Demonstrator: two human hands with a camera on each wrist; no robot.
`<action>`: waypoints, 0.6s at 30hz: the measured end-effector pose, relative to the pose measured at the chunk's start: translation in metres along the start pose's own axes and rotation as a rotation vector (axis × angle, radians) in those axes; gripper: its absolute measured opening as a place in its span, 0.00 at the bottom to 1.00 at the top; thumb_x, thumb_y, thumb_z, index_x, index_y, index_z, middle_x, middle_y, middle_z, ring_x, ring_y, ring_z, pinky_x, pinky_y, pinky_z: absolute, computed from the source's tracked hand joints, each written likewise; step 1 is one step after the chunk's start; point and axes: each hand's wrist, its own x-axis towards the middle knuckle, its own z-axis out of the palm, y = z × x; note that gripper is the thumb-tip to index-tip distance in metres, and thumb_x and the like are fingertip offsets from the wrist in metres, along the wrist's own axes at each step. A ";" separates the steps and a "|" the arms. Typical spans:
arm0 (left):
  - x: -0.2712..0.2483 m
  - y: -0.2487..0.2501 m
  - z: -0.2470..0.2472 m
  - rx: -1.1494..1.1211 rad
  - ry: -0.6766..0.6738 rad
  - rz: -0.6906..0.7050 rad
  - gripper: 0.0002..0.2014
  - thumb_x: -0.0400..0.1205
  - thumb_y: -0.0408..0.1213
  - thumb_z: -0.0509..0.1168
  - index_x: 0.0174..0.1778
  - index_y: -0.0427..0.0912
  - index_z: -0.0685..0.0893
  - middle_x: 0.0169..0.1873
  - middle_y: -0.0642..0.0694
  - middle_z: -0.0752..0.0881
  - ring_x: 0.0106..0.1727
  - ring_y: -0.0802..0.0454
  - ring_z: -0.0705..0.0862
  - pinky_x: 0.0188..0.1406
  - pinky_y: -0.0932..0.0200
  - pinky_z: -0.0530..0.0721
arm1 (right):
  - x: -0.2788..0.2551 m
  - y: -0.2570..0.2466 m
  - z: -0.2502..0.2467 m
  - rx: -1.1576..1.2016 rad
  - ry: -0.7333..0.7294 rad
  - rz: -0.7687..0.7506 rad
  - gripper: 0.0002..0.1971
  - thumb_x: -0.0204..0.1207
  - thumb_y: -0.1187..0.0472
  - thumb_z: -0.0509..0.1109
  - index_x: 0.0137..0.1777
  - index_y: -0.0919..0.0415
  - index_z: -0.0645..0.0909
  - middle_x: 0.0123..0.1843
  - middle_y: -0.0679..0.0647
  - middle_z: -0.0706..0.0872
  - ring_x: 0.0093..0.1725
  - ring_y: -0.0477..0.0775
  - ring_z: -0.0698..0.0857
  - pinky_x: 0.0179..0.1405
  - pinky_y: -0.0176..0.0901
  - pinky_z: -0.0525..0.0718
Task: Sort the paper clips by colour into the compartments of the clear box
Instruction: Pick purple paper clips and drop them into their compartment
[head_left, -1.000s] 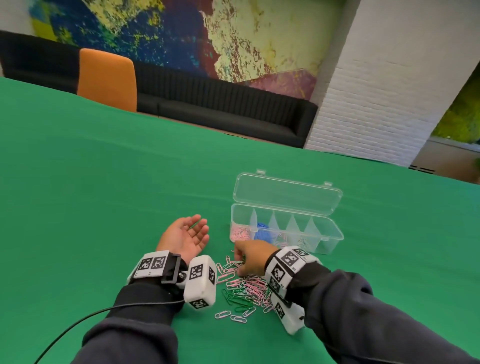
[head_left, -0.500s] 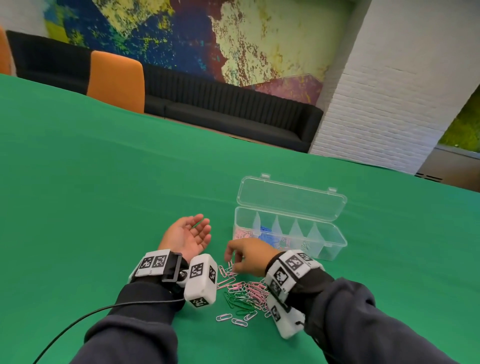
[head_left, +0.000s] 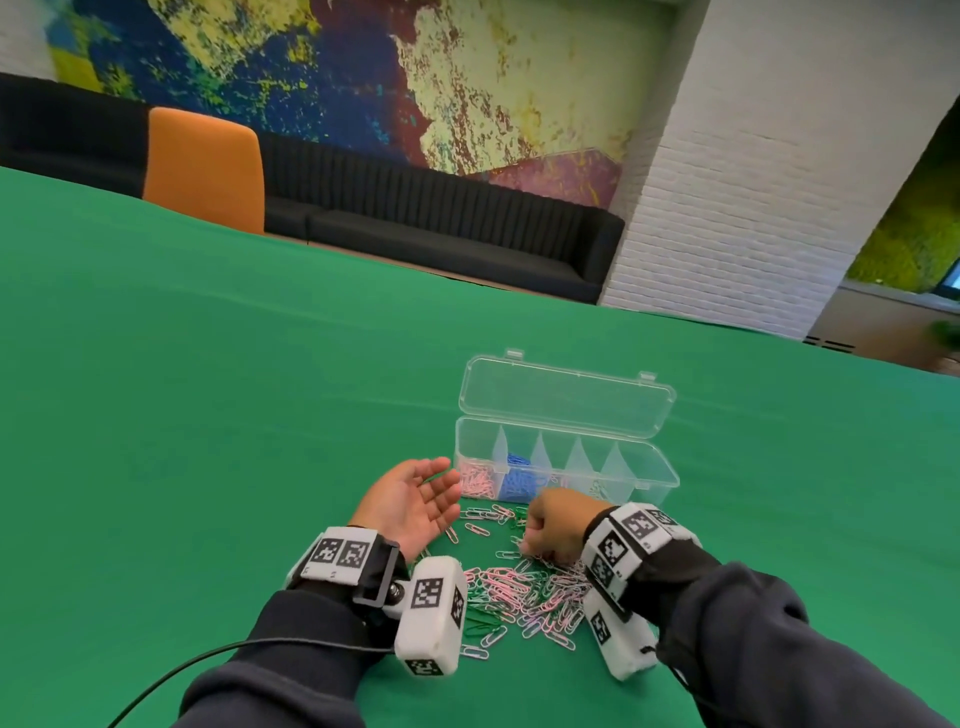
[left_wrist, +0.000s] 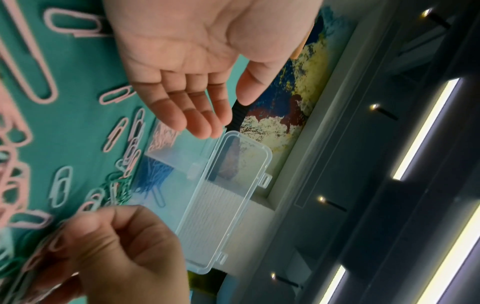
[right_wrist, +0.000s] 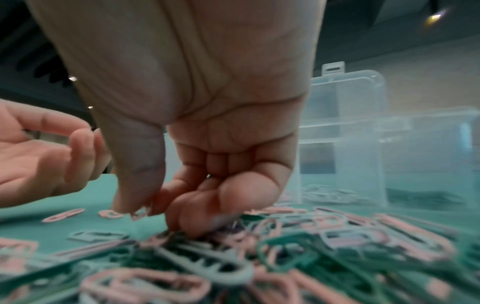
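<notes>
Head view: right hand (head_left: 553, 525) pinches in the mixed pink, white, green wire paper clips (head_left: 524, 592) on the green desk (head_left: 208, 415); left hand (head_left: 410, 501) lies open, empty. Tangled clips may drag wrong colours into the clear plastic box (head_left: 644, 467).

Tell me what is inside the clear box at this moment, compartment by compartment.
In the clear box, the leftmost compartment holds pink clips and the next one blue clips. The right hand covers part of the middle compartments; a few pale clips show there. The rightmost looks empty.
</notes>
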 end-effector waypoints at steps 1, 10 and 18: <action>-0.001 -0.003 0.002 0.015 -0.010 -0.007 0.11 0.84 0.36 0.54 0.46 0.38 0.81 0.32 0.44 0.86 0.28 0.52 0.84 0.30 0.60 0.82 | -0.002 0.005 0.000 0.042 0.004 0.006 0.13 0.78 0.56 0.69 0.34 0.56 0.74 0.50 0.59 0.86 0.45 0.51 0.80 0.52 0.43 0.82; 0.001 -0.012 0.005 0.066 -0.050 -0.029 0.10 0.84 0.35 0.55 0.47 0.37 0.81 0.33 0.43 0.86 0.29 0.51 0.84 0.27 0.62 0.83 | -0.015 0.028 -0.003 0.361 0.097 -0.007 0.11 0.79 0.67 0.62 0.36 0.54 0.72 0.34 0.48 0.81 0.30 0.44 0.80 0.32 0.33 0.80; 0.001 -0.012 0.004 0.033 -0.059 -0.028 0.11 0.84 0.35 0.54 0.49 0.36 0.81 0.35 0.41 0.86 0.32 0.49 0.85 0.30 0.60 0.85 | -0.012 0.025 -0.007 0.585 0.191 -0.036 0.12 0.76 0.73 0.62 0.35 0.58 0.71 0.34 0.53 0.84 0.28 0.46 0.81 0.29 0.35 0.82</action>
